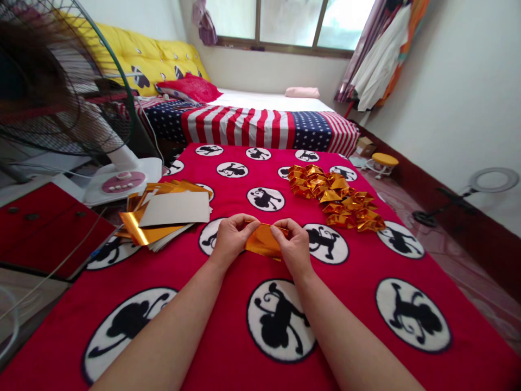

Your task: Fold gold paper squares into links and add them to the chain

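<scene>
1. Gold paper [264, 241] is held between the two hands, over the middle of the red cloth [215, 336]; whether its lower edge touches the cloth I cannot tell.
2. The left hand [234, 236] pinches its upper left corner between thumb and fingers, and the right hand [293, 241] pinches the upper right corner the same way. The hands are near each other but apart, with the sheet spanning the gap.
3. It should weigh next to nothing. The fan [40, 81] at the left has blurred blades, so a draught could probably lift a loose sheet.
4. The shiny face is likely a little slippery, so dry fingertips near the edges seem the best hold.
5. It looks thin and bendable, likely to keep a crease and to tear if pulled hard between the corners.
6. The crumpled-looking gold pieces [337, 198] at the right seem hollow and easily crushed; light hold by their edges suits them.
7. The paper stack [175, 209] at the left looks flatter and loosely piled.
</scene>
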Tool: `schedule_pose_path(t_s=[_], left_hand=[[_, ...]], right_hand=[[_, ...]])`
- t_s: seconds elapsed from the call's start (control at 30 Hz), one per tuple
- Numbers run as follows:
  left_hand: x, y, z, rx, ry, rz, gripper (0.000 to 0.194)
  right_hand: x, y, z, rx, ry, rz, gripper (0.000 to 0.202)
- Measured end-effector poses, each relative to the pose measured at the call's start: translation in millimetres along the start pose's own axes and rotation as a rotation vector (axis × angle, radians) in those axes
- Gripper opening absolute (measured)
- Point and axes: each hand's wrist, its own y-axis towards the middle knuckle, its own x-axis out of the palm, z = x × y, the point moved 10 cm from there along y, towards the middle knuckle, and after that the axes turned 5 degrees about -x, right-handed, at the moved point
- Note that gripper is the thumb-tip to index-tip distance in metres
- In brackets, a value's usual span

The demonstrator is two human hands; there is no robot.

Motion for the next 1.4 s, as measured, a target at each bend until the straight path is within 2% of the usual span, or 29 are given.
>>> schedule_pose_path(t_s=[0.33, 0.7, 1.4], left_hand=[[4.6, -3, 7, 0.069, 0.112, -0.028, 0.021], [5.1, -4, 8, 0.068, 0.12, -0.035, 0.021], [7.2, -5, 10, 0.095, 0.19, -0.058, 0.015]], right_hand=[[6, -2, -10, -0.03, -0.031, -0.039, 0.016], [6, -2, -9, -0.024, -0.029, -0.042, 0.016], [8, -3, -17, -0.105, -0.112, -0.068, 0.014]])
